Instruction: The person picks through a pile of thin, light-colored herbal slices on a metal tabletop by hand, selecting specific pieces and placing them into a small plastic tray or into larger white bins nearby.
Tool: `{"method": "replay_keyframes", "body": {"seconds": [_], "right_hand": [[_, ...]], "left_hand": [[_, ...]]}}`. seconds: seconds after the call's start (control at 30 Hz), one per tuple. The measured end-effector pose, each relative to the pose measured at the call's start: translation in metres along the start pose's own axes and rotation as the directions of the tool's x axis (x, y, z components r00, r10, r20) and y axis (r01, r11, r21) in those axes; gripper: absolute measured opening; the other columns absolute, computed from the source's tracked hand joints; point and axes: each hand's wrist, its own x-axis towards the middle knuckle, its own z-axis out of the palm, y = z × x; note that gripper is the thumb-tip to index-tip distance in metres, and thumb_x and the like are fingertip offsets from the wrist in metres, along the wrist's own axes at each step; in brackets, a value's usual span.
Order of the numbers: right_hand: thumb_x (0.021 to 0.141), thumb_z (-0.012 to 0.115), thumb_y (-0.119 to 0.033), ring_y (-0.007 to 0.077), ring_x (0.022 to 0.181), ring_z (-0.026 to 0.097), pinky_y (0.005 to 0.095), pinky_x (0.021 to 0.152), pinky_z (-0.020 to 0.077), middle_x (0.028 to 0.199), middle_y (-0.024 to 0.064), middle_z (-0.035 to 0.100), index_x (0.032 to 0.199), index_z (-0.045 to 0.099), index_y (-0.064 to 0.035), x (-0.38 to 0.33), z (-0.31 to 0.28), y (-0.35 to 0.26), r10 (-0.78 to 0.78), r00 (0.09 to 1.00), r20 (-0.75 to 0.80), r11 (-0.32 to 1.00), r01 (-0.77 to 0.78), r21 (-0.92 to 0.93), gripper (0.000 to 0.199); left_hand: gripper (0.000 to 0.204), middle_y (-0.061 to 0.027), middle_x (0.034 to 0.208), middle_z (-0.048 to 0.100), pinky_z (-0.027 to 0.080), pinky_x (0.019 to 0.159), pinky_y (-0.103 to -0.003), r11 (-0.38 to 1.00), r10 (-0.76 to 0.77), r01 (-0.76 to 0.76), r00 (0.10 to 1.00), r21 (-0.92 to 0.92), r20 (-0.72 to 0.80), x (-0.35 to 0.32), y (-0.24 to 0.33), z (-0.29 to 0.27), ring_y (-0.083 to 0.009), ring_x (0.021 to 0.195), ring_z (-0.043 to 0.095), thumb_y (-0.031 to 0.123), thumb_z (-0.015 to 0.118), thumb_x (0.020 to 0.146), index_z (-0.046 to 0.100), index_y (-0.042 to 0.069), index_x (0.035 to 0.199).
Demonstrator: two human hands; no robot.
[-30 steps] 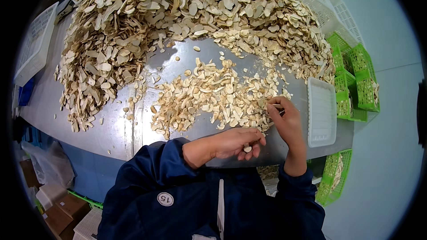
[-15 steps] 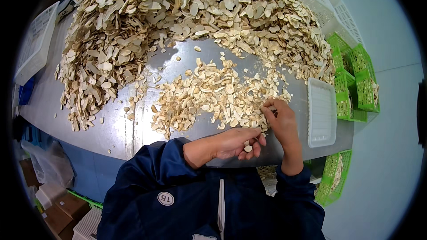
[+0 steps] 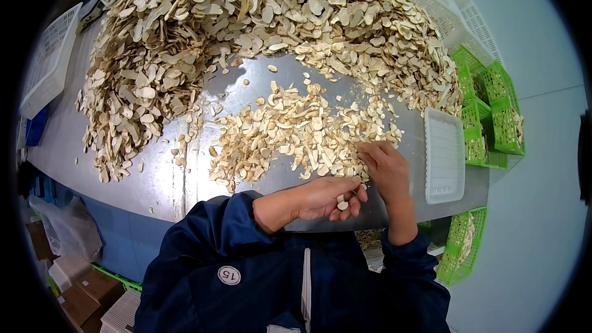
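My left hand (image 3: 327, 200) is palm up near the table's front edge, fingers curled round a small pale mushroom slice (image 3: 343, 205). My right hand (image 3: 388, 171) bends over the right edge of a loose spread of small cream and tan mushroom pieces (image 3: 296, 126). Its thumb and fingertips come together at those pieces; whatever they pinch is hidden. Behind the spread, a high heap of larger dried mushroom slices (image 3: 259, 15) curves round the back and left of the metal table (image 3: 157, 179).
A shallow white plastic tray (image 3: 445, 196) lies right of my right hand. Green mesh baskets (image 3: 501, 111) stand off the table's right side, and another green basket (image 3: 459, 250) sits lower. White crates (image 3: 52, 61) flank the heap. Cardboard boxes (image 3: 92, 293) are at lower left.
My right hand has shifted slightly left and its fingers have turned down toward the small pieces. My left hand stays almost still with the slice in it.
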Motion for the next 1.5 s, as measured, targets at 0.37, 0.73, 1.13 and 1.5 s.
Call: {"method": "replay_keyframes", "body": {"seconds": [0.37, 0.73, 1.13, 1.5], "right_hand": [[0.094, 0.077, -0.017, 0.0281, 0.082, 0.071, 0.0384, 0.071, 0.0569, 0.097, 0.0080, 0.072, 0.108, 0.072, -0.0090, 0.001, 0.000, 0.007, 0.119, 0.989, 0.087, 0.976, -0.133, 0.173, 0.016], [0.100, 0.070, -0.019, 0.0184, 0.089, 0.067, 0.0310, 0.086, 0.0526, 0.102, 0.0109, 0.074, 0.113, 0.071, -0.0020, -0.002, -0.055, 0.004, 0.125, 0.922, 0.366, 0.731, -0.335, 0.595, 0.021], [0.104, 0.068, -0.041, 0.0303, 0.098, 0.069, 0.0425, 0.086, 0.0563, 0.115, 0.0237, 0.072, 0.132, 0.069, 0.0023, 0.013, -0.009, 0.027, 0.226, 0.891, 0.394, 0.974, -0.210, -0.084, 0.051], [0.103, 0.070, -0.035, 0.0249, 0.085, 0.064, 0.0393, 0.077, 0.0540, 0.100, 0.0180, 0.071, 0.121, 0.071, 0.0022, 0.046, 0.008, 0.007, 0.001, 0.900, 0.436, 0.949, -0.138, 0.283, 0.041]], "left_hand": [[0.048, -0.0070, 0.089, 0.068, 0.046, 0.051, -0.024, 1.000, -0.010, 0.010, 1.000, 0.010, -0.006, -0.002, -0.002, 0.000, -0.0126, 0.065, 0.061, 0.046, 0.038, 0.115, 0.064, 0.005, 0.115], [0.063, -0.0097, 0.093, 0.068, 0.043, 0.044, -0.023, 0.967, -0.001, 0.001, 1.000, -0.255, -0.001, 0.008, 0.006, 0.007, -0.0159, 0.066, 0.062, 0.058, 0.030, 0.114, 0.062, 0.005, 0.121], [0.024, 0.0051, 0.064, 0.055, 0.024, 0.037, -0.023, 0.999, 0.036, -0.034, 0.984, -0.015, 0.174, 0.038, -0.009, -0.040, -0.0044, 0.044, 0.036, 0.032, 0.060, 0.099, 0.069, 0.010, 0.092], [0.027, 0.0042, 0.067, 0.056, 0.025, 0.038, -0.022, 0.974, 0.216, -0.222, 0.971, 0.049, 0.101, 0.011, -0.002, -0.043, -0.0037, 0.046, 0.038, 0.035, 0.061, 0.102, 0.069, 0.009, 0.098]]}}
